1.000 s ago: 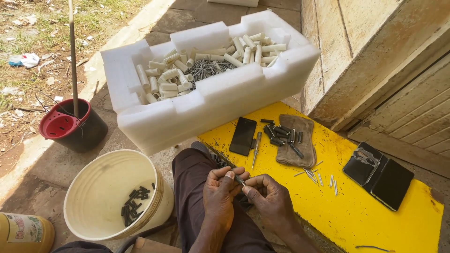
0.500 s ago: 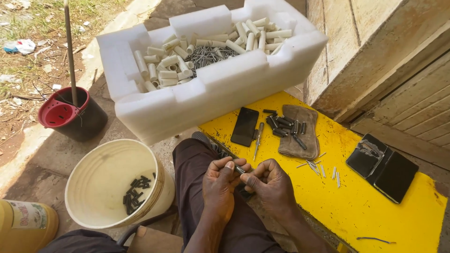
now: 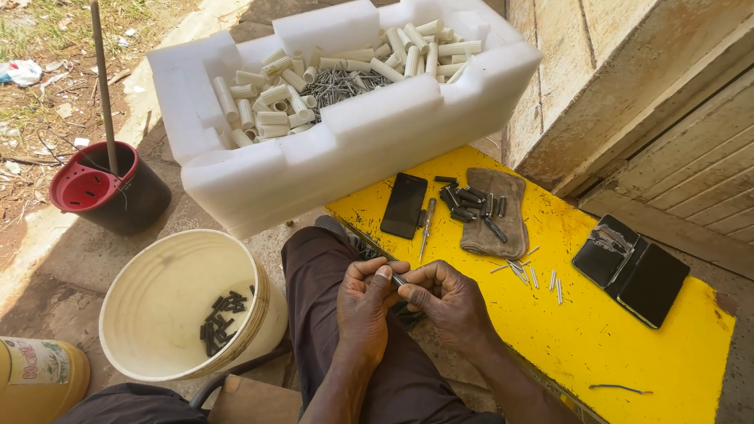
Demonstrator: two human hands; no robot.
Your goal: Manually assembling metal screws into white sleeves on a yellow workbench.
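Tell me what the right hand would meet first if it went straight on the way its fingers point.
The right hand points left, fingertips already against the left hand around a small dark piece. So it would meet the left hand's fingers at once; past them lies the trouser leg, though depth is unclear.

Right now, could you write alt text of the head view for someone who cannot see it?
Two hands, left and right, pinch a small dark piece together over the lap. Nearby: a white bucket holding dark pieces, a foam box of white tubes, and a yellow board.
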